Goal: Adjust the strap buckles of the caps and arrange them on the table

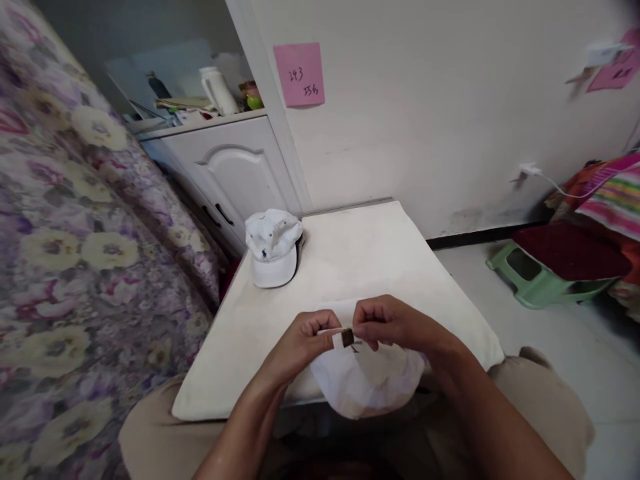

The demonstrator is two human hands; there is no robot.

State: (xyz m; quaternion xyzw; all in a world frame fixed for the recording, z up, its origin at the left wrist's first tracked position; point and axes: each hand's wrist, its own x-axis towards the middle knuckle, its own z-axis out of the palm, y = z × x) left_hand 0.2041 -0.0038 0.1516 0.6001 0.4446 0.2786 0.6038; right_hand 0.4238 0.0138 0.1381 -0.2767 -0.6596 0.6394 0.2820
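Note:
A white baseball cap (370, 383) rests at the near edge of the table, its rounded crown toward me. My left hand (311, 339) pinches the cap's white strap beside a small brownish buckle (347, 337). Close by on the right, my right hand (384, 321) has thumb and fingers pressed together at the strap by the buckle; what lies between the fingertips is too small to make out. A second white cap (273, 245), with a small dark logo and its brim facing me, sits at the far left of the table, apart from both hands.
The white-covered table (357, 250) meets the wall at its far end. A floral curtain (85, 267) hangs at left, beside a white cabinet (235, 173) with a white jug (219, 90) on its ledge. To the right, a green stool (530, 277) stands on the floor.

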